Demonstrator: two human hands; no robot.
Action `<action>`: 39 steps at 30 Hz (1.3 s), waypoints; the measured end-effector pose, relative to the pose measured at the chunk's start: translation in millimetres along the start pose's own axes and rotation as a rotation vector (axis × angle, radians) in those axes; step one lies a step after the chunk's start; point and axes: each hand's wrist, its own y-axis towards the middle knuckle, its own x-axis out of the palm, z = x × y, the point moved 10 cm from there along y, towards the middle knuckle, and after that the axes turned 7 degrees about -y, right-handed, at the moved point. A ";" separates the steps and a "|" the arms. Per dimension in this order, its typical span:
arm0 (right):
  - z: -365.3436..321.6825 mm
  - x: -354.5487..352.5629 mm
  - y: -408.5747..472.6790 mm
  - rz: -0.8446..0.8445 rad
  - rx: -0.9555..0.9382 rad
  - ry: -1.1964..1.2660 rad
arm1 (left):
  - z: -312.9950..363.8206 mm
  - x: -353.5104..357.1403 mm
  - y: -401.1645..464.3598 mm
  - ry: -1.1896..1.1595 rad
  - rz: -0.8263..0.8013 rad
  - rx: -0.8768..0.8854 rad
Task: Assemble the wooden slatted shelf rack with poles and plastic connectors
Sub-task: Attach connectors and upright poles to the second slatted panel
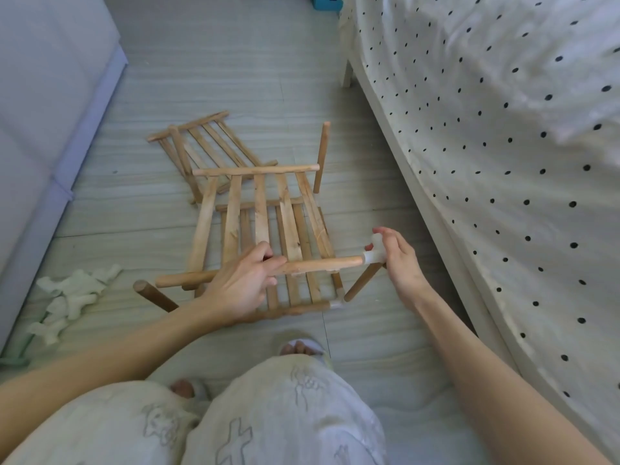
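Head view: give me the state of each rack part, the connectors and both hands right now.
Upper slatted shelf: held up, tilted.
Lower slatted shelf: beneath it, joined by a pole.
Spare slatted shelf: lying on floor.
White connector: on the rail end.
Loose connectors: piled on floor.
Left hand: grips the front rail.
Right hand: pinches the white connector.

Bed (503, 162) close beside right grip (401, 260)

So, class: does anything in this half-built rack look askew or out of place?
Yes. A loose pole lies slanted on the floor by the left hand, joined to nothing. A spare slatted shelf lies crooked behind.
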 end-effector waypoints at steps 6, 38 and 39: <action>3.9 2.7 1.4 -0.029 0.005 0.018 | -1.5 -0.5 -1.9 -0.015 0.026 0.008; 7.6 35.7 32.2 -0.474 0.457 0.268 | 1.4 17.4 28.9 -0.059 -0.155 0.072; 8.0 37.7 33.5 -0.461 0.466 0.279 | 1.1 17.7 31.0 -0.048 -0.167 0.076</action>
